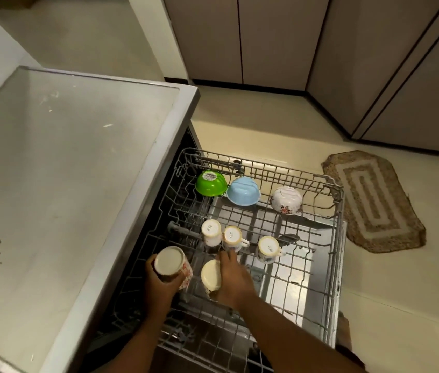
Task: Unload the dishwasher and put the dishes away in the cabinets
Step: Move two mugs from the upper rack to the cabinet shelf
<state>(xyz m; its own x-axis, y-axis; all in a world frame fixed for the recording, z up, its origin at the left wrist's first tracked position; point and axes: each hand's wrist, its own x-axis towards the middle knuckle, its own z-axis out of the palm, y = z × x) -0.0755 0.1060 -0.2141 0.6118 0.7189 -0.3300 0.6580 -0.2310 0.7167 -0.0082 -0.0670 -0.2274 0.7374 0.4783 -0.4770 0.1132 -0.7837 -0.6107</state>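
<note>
Dishwasher's pulled-out grey wire rack (331,238) fills lower centre. Our left hand (159,281) grips one upturned floral mug (171,265), our right hand (233,278) wraps a cream mug (210,275) — three cups and three bowls remain, we judge unloading barely begun.

There were three bowls: one green (211,183), one blue (243,194), one white (286,198). There were five cups (211,232) (232,238) (267,249) (170,263) (211,277), one rack (337,238), one mat (374,200).
</note>
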